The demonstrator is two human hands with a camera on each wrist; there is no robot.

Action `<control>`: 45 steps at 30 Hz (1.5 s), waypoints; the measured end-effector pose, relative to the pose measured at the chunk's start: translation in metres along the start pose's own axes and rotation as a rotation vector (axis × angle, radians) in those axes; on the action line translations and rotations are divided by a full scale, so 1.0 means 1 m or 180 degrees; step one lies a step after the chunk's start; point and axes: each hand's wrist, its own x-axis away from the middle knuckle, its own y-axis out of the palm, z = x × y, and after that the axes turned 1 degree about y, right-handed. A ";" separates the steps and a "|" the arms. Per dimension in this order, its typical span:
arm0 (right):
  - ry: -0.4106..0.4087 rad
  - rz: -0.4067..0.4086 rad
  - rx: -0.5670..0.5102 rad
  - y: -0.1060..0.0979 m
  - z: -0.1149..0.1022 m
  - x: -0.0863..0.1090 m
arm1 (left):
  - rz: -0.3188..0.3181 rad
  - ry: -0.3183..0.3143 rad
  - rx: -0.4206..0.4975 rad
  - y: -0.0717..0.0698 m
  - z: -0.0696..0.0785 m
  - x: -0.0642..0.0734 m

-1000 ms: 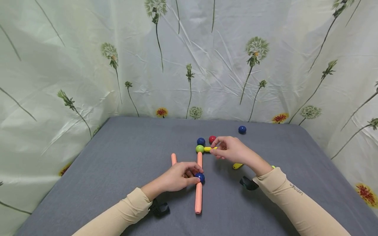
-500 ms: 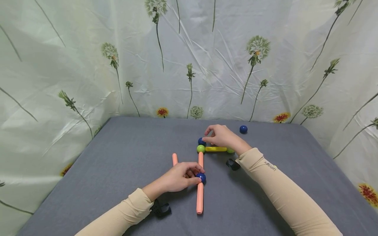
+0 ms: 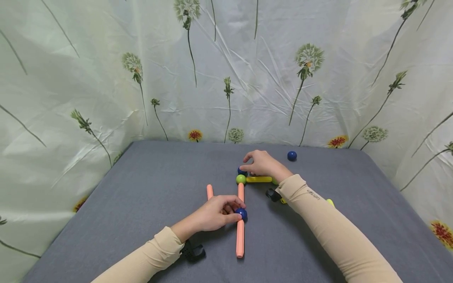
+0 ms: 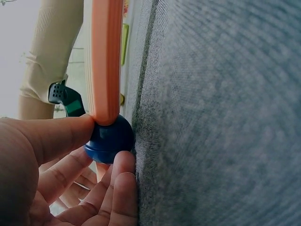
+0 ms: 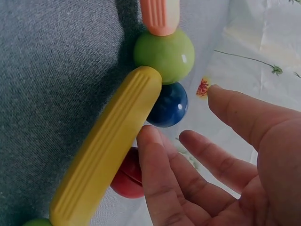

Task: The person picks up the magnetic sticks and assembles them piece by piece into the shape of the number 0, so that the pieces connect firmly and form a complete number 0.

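My left hand (image 3: pixel 220 212) pinches a blue ball (image 4: pixel 110 139) between thumb and fingers, low on the grey cloth. A ridged salmon-pink stick (image 3: pixel 240 239) joins that ball on the near side, and another pink stick (image 3: pixel 241 192) runs from it to a green ball (image 5: pixel 164 55). A yellow stick (image 5: pixel 106 146) goes right from the green ball. Just behind the green ball lies a second blue ball (image 5: pixel 168 106). My right hand (image 3: pixel 263 163) is beside it, thumb and fingers parted around it and gripping nothing. A red ball (image 5: pixel 129 174) is behind the yellow stick, mostly covered by my fingers.
A loose blue ball (image 3: pixel 291 156) lies at the back right. A further pink stick (image 3: pixel 210 191) is partly behind my left hand. Under my right forearm a yellow-green piece (image 3: pixel 330 202) peeks out. A flowered curtain (image 3: pixel 212 78) hangs behind the table (image 3: pixel 159 177).
My right hand has moved back and left from the yellow stick to the blue ball behind the green ball. My left hand keeps its hold, unmoved.
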 end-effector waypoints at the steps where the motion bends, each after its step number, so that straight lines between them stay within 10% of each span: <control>1: 0.0015 -0.0004 -0.0028 0.001 0.000 -0.001 | -0.0001 -0.0009 -0.0004 0.000 0.000 0.000; 45: 0.0092 0.0019 0.0168 -0.014 -0.017 0.007 | -0.0005 0.0040 -0.0052 0.002 -0.004 -0.001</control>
